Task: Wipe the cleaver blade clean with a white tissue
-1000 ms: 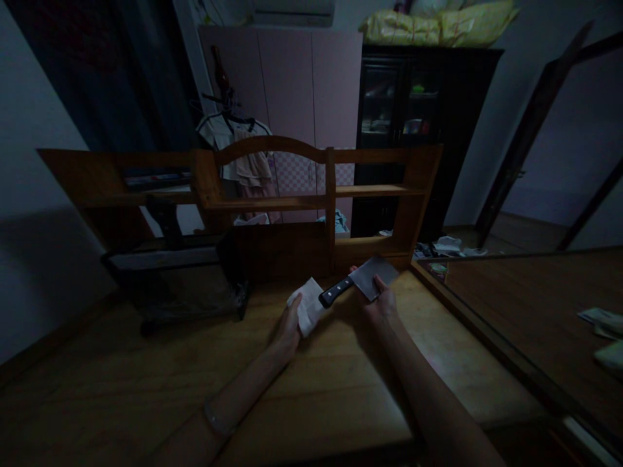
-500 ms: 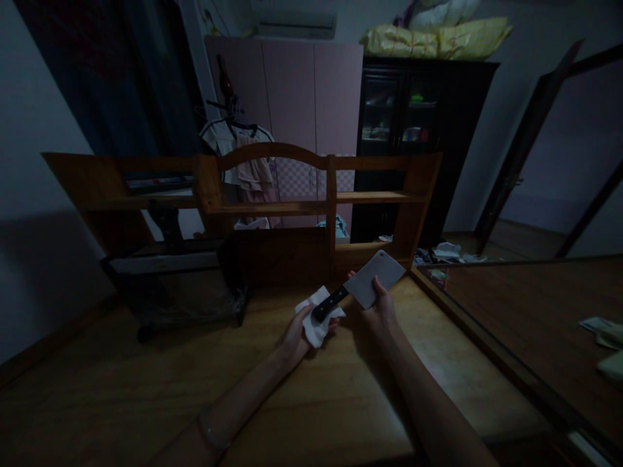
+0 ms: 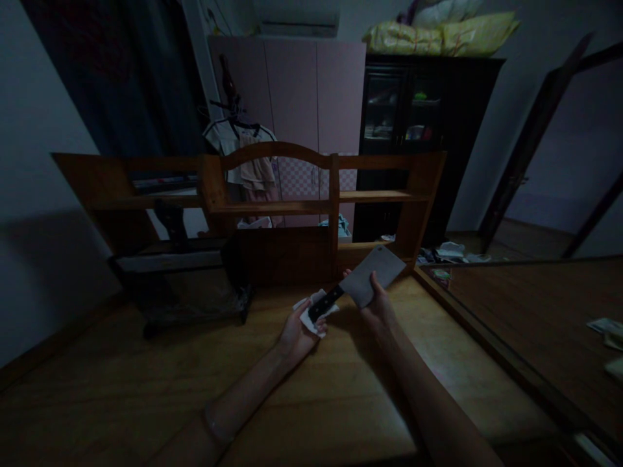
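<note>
My right hand (image 3: 377,306) pinches the broad grey blade of a cleaver (image 3: 374,274), held level above the wooden desk (image 3: 311,395). The cleaver's black handle (image 3: 325,303) points left into my left hand (image 3: 298,332). That hand is closed round the handle with a white cloth (image 3: 309,316) bunched between palm and handle. Both hands hover near the back of the desk, just in front of the shelf unit.
A wooden shelf unit (image 3: 272,201) stands along the desk's back edge. A black stand (image 3: 175,272) sits at the left rear. A dark raised surface (image 3: 535,311) lies to the right. A pink wardrobe (image 3: 302,104) and black cabinet (image 3: 413,123) stand behind.
The left hand has wrapped the white cloth around the cleaver's handle, where it earlier held the cloth beside the handle's end. The blade has tipped up slightly in the right hand.
</note>
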### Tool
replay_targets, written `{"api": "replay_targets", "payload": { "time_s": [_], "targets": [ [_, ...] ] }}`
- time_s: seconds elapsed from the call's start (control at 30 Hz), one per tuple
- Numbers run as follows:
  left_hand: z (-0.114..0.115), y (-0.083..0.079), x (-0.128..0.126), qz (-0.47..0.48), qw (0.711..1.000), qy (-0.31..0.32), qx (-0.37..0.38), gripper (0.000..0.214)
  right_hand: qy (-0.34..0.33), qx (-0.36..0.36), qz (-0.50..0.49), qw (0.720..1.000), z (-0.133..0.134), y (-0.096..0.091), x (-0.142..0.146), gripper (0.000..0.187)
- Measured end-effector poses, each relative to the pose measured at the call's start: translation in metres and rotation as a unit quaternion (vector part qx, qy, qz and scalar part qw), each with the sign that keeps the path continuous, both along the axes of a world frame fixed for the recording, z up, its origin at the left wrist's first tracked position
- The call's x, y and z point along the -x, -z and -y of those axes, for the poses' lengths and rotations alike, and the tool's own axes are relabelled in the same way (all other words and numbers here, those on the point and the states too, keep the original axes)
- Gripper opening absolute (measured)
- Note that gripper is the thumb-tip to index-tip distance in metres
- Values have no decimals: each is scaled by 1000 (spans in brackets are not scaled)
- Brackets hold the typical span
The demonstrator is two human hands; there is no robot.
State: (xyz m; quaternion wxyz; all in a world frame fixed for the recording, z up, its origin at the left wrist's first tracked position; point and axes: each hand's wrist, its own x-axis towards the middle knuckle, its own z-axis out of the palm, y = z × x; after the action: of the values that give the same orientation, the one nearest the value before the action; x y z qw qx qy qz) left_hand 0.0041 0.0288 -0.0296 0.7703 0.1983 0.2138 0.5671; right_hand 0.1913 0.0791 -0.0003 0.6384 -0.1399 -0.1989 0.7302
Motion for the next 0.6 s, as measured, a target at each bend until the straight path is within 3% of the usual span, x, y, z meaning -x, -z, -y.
{"api": "replay_targets", "payload": {
  "time_s": [0.33, 0.6],
  "targets": [
    [-6, 5, 3, -14, 999, -42, 12, 8, -7, -31, 47, 998, 5, -8, -1, 32],
    [-13, 11, 14, -90, 995, 18, 28, 20, -26, -65, 58, 996, 15, -15, 3, 33]
  ]
}}
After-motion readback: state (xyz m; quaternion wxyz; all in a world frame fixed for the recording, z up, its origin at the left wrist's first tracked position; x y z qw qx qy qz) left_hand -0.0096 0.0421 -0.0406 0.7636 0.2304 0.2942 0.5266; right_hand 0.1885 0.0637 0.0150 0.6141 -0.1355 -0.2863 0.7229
